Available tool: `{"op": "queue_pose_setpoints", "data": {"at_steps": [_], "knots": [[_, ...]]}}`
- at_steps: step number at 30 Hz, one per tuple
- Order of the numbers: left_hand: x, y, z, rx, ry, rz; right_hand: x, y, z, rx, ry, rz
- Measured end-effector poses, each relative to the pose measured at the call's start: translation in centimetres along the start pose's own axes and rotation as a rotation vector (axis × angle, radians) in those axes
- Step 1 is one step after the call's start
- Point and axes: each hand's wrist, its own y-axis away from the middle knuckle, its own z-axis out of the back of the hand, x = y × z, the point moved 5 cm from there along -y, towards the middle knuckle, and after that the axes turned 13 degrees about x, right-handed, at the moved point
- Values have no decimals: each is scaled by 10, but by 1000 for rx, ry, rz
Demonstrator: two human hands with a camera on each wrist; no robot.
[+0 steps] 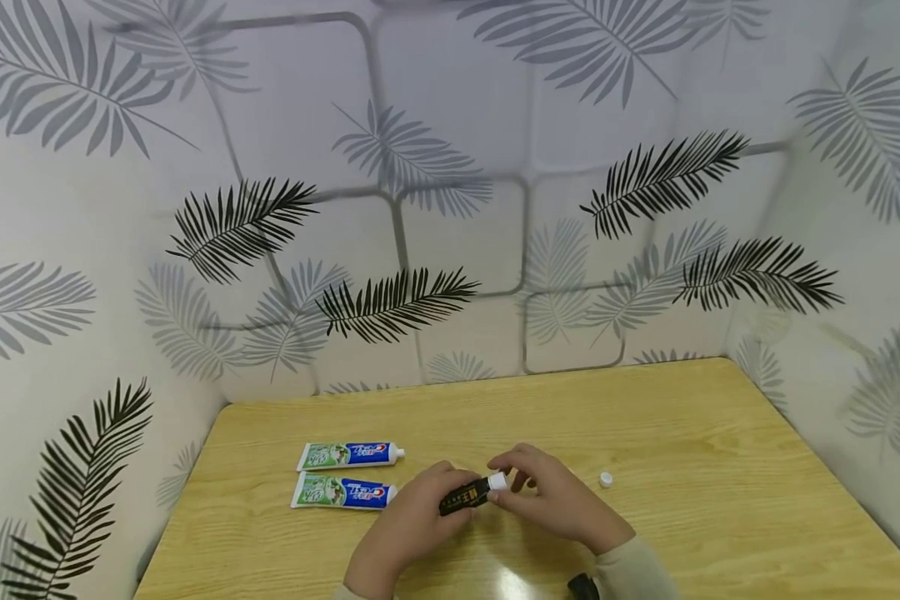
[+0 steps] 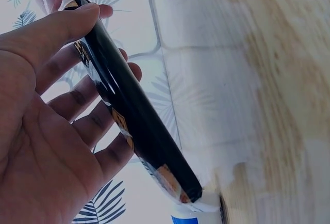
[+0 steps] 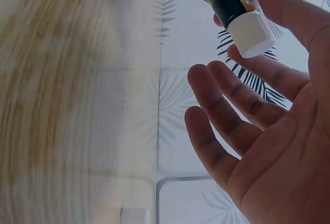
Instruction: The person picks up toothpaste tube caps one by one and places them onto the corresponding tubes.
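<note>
My left hand (image 1: 423, 512) grips a black tube (image 1: 465, 496) with gold lettering, thumb on one side and fingers on the other. In the left wrist view the tube (image 2: 139, 105) slants across the fingers. Its white cap (image 3: 251, 34) is on and points toward my right hand (image 1: 547, 500). The right thumb and index finger lie close around that cap, and the other fingers (image 3: 227, 126) are loosely extended; whether they touch it is unclear. Left of the hands lie two Crest toothpaste tubes, an upper tube (image 1: 348, 454) and a lower tube (image 1: 341, 492), its end hidden by the left hand.
A small white cap (image 1: 606, 479) stands on the wooden table (image 1: 682, 433) right of the right hand. A dark object (image 1: 582, 587) shows beside the right sleeve (image 1: 633, 571). Behind the table rises a leaf-patterned backdrop (image 1: 457, 233).
</note>
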Motion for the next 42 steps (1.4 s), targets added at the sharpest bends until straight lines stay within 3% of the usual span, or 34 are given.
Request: {"op": "queue_pose_setpoints", "data": {"at_steps": [10, 18, 32, 42], "knots": [[0, 2, 2, 21, 35, 27, 2, 6, 10, -61, 21, 64], [0, 3, 3, 25, 45, 15, 5, 6, 9, -50, -7, 92], [0, 4, 3, 46, 69, 31, 0, 3, 7, -26, -16, 6], [0, 3, 3, 53, 76, 28, 7, 6, 8, -35, 6, 138]]}}
